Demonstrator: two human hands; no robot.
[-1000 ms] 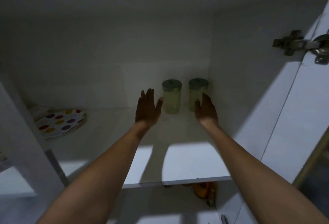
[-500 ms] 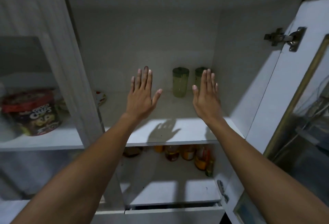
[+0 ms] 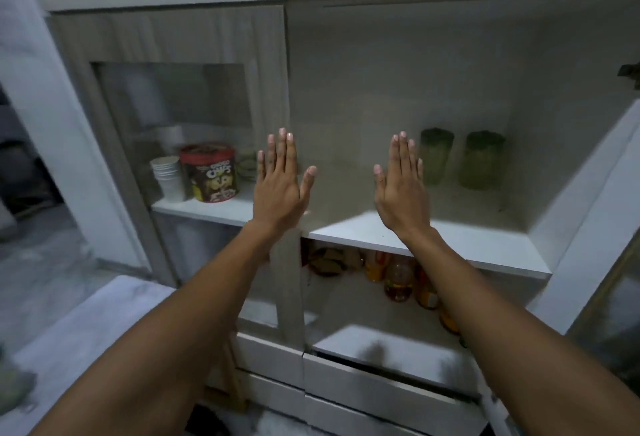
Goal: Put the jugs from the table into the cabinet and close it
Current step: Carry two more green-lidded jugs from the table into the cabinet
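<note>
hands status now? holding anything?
Left hand: open, fingers spread, empty, in front of the cabinet divider.
Right hand: open, flat, empty, clear of the two green jugs on the shelf.

Red-lidded cereal tub, label reading "Choco Chips" (partly blurred), behind glass door

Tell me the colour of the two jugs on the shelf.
Green, both jugs, seen in the head view.
</note>
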